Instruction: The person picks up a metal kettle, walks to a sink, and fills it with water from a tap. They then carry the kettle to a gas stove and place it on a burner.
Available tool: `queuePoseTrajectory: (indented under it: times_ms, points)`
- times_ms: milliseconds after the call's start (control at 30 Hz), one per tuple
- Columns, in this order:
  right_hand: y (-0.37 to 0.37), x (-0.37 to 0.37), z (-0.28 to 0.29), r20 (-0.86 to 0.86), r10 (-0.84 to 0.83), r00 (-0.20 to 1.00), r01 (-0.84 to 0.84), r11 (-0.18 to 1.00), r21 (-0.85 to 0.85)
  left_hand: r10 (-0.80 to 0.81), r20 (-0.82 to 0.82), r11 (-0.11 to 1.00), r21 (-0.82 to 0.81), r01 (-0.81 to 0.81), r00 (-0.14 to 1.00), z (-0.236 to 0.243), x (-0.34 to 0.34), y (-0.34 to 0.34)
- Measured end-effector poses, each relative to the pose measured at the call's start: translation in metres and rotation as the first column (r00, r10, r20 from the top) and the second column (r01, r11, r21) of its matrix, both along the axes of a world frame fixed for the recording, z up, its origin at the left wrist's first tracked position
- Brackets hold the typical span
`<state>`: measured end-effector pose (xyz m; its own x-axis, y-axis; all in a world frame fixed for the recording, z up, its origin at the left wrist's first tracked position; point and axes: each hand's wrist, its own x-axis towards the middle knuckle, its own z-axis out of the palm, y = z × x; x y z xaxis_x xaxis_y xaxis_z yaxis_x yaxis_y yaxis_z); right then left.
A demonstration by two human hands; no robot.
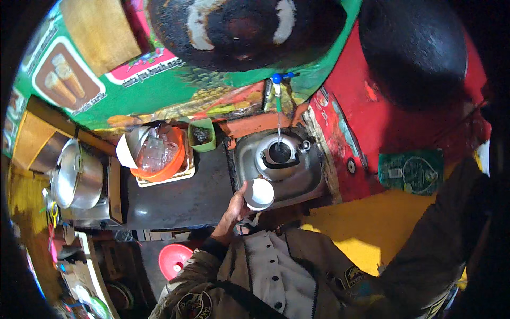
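Kettle [278, 173] stands beyond the left hand [236, 209], mouth under tap [277, 87] to catch water [279, 126]; fingers curl round white bowl [260, 195]; right hand unseen.

White bowl [260, 194] held by L grip [237, 206] nr sink [245, 159]; kettle [272, 173] there being filled w/ water [279, 126] from tap [277, 85].

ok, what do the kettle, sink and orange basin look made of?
Kettle: metal by its silvery sheen, perhaps aluminium or steel; can't tell which.
Sink: probably stainless steel, satin grey with soft reflections.
Orange basin: likely plastic, smooth, with an even bright colour.
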<state>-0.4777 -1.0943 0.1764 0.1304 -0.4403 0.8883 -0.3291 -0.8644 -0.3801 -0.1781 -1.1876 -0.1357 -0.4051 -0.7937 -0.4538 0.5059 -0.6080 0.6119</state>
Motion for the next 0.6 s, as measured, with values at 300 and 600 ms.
queuePoseTrajectory:
  times_ms: [300,600]
  points:
    - [0.009,0.005,-0.115,-0.132,-0.068,0.989,0.126,0.857,0.499,-0.009,0.041,0.991,0.133,0.004,0.999,0.013,0.002,0.0]
    - [0.014,-0.002,-0.125,-0.146,-0.065,0.987,0.137,0.817,0.559,-0.002,0.089,0.994,0.111,-0.008,0.996,0.01,0.005,0.004]
